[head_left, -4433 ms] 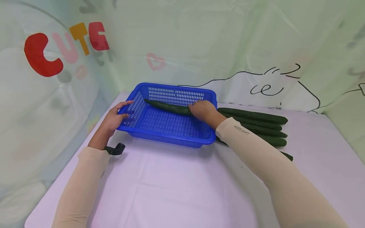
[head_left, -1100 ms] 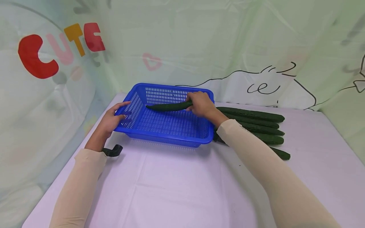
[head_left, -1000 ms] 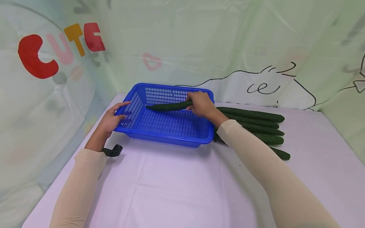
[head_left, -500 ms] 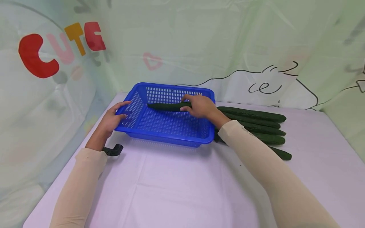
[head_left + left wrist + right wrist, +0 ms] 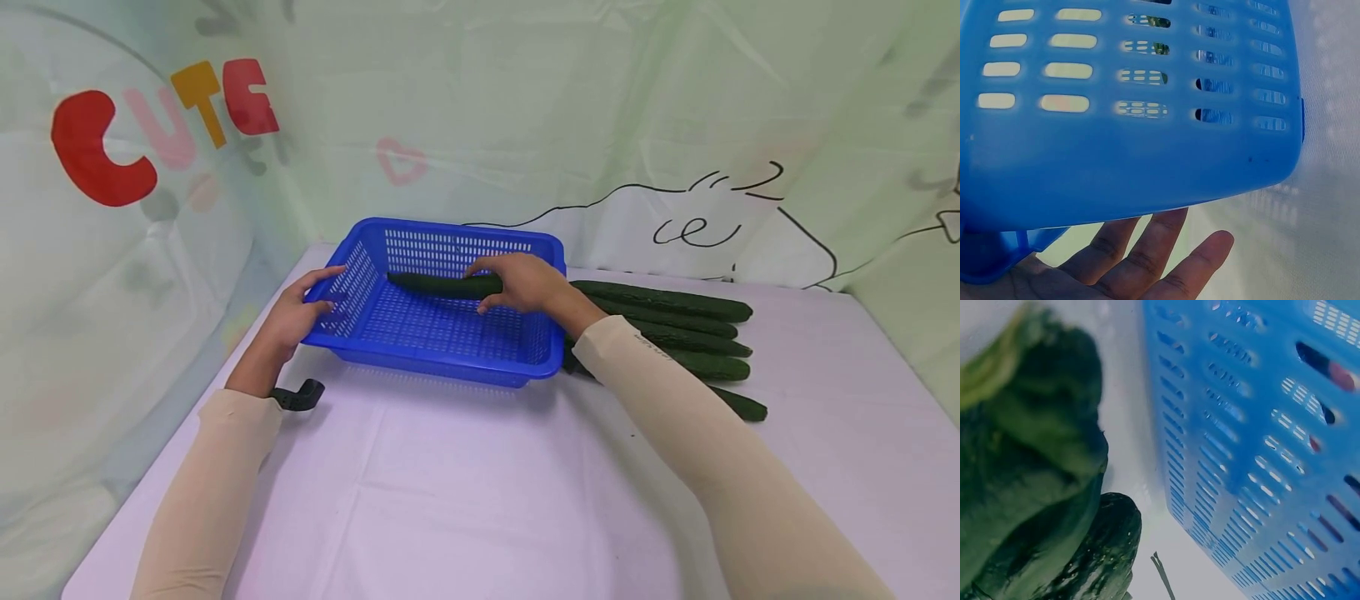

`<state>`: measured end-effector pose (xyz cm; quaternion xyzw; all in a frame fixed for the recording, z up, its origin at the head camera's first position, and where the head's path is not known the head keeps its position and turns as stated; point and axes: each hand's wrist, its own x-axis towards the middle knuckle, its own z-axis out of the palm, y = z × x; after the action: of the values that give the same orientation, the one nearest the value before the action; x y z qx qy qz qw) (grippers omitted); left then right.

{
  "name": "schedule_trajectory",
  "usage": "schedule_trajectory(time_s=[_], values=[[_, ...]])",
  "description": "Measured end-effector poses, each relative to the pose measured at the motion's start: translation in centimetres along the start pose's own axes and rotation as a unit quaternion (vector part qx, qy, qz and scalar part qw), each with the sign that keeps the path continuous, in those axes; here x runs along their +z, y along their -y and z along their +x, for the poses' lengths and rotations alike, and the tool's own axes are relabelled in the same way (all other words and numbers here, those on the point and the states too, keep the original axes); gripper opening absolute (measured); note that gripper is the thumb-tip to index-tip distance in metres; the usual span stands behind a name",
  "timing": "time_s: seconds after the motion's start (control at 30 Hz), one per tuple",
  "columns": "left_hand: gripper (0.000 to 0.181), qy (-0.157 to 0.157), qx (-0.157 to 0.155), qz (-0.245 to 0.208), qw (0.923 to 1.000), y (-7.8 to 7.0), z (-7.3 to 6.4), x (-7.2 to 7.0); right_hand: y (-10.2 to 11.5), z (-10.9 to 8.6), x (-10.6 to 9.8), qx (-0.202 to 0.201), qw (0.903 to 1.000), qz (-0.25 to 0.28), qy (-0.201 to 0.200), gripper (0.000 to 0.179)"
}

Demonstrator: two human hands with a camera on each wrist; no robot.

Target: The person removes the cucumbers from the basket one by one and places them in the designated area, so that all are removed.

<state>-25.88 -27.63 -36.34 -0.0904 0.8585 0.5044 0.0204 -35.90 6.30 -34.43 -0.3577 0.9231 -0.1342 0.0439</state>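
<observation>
A blue slotted plastic basket [image 5: 442,357] stands at the back of the table. One long dark green cucumber [image 5: 431,285] lies inside, along the far wall. My left hand [image 5: 291,318] grips the basket's left end at the rim; in the left wrist view its fingers [image 5: 1147,256] show beyond the rim. Over the cucumber's right end, my right hand [image 5: 527,283] is spread, with index finger and thumb on either side and the thumb apart from it. That end is hidden under the palm. In the right wrist view, slots in the basket wall [image 5: 1222,462] let bits of fingers show.
Right of the basket, several more cucumbers [image 5: 667,302] lie side by side, partly behind my right forearm. The right wrist view has them close beside the basket's wall. A printed cloth [image 5: 480,108] hangs behind the table [image 5: 465,492].
The cucumber has come down from a slight tilt to lie in the basket. My right hand's thumb and finger have spread and let go of it. The left hand stays on the rim.
</observation>
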Motion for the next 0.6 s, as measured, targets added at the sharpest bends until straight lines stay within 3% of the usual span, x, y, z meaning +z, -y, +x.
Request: schedule_trajectory(time_s=[0.23, 0.37, 0.6], values=[[0.06, 0.0, 0.0, -0.002, 1.0, 0.05, 0.04, 0.01, -0.08, 0.07, -0.09, -0.062, 0.9978, 0.019, 0.016, 0.048], [0.061, -0.002, 0.002, -0.002, 1.0, 0.06, 0.12, 0.02, -0.13, 0.0, -0.13, -0.078, 0.9968, 0.019, 0.007, 0.045], [0.06, 0.005, 0.005, -0.01, 0.9999, 0.07, 0.1, -0.09, 0.06, -0.23, -0.09, -0.06, 0.9977, -0.023, -0.021, 0.042]])
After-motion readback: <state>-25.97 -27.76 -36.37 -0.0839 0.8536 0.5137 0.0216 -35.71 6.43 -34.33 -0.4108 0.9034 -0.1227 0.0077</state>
